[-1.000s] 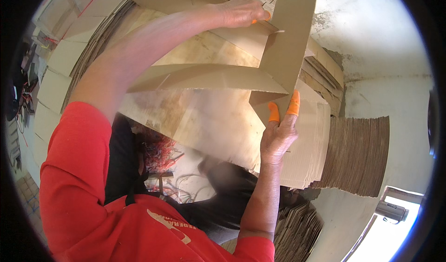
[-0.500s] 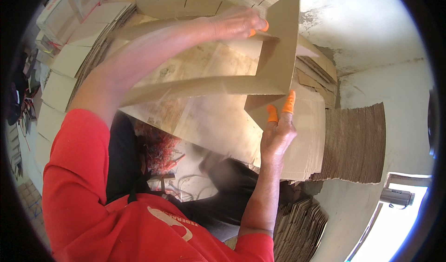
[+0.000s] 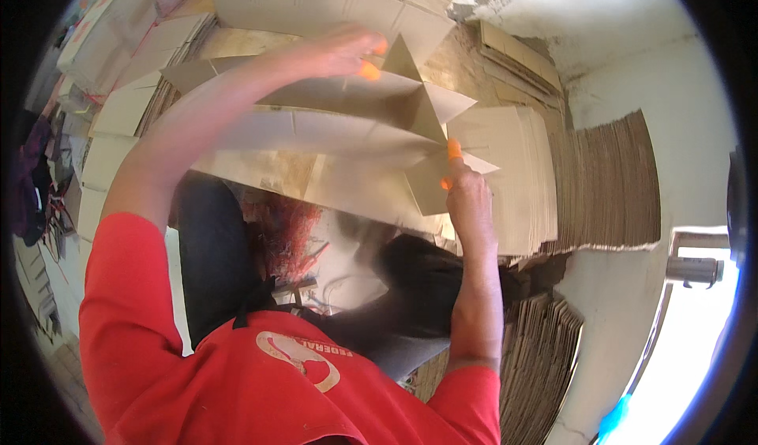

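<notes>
A cardboard divider [image 3: 339, 131] lies in front of me: two long upright strips run left to right and join a shorter cross strip [image 3: 428, 196] at their right ends. The strip ends poke out past the cross strip as pointed flaps. My right hand [image 3: 470, 194], orange covers on its thumb and finger, pinches the cross strip near the closer joint. Reaching over the far long strip is my left hand [image 3: 351, 54], also with orange finger covers. Motion smears it, and whether it grips the cardboard cannot be made out.
Under the divider is a wooden board [image 3: 288, 172]. Stacked cardboard sheets [image 3: 604, 184] stand to the right by the wall, with another stack [image 3: 541, 366] below. More cardboard [image 3: 316, 3] lines the far side and left. Red strands [image 3: 284, 236] lie beneath the board's near edge.
The cross strip has come down and left, and both long strips now protrude through it. My left hand has moved left, away from the cross strip; my right hand has shifted slightly left and up.
</notes>
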{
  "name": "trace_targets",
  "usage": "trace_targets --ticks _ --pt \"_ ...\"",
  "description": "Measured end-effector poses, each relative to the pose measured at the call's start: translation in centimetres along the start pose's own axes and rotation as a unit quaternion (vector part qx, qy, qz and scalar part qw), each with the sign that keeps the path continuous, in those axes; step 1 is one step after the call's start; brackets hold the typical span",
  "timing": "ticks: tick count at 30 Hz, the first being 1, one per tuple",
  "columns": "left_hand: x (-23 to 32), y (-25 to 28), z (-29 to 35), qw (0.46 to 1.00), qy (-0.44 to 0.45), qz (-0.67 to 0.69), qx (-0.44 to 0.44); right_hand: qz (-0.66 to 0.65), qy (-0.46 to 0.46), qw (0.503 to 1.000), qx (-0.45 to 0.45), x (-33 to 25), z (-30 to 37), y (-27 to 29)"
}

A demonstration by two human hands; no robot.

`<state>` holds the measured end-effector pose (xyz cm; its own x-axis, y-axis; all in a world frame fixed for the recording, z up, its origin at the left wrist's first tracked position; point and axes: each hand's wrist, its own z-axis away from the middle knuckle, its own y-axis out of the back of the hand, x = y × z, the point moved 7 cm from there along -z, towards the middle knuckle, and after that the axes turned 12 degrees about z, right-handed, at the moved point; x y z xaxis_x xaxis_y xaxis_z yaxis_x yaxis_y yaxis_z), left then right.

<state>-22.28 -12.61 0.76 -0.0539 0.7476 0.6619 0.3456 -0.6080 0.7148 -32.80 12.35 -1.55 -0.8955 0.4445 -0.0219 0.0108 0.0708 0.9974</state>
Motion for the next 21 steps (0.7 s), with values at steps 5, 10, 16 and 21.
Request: trace_targets --ticks 5,10,16,21 --pt "3.7 2.7 8.1 0.997 0.058 -0.040 -0.005 -0.077 -0.094 0.984 0.134 6.6 1.9 2.7" --pt "4.0 2.2 14.6 0.985 0.074 -0.147 0.060 0.212 -0.272 0.931 0.119 17.9 5.2 -1.1" --pt "2.3 1.9 15.8 0.984 0.118 -0.107 0.079 0.248 -0.291 0.922 0.058 23.1 7.6 -6.4" --pt "1.8 1.8 16.3 0.985 0.078 -0.106 0.108 0.137 -0.345 0.920 0.127 26.0 7.8 -3.5"
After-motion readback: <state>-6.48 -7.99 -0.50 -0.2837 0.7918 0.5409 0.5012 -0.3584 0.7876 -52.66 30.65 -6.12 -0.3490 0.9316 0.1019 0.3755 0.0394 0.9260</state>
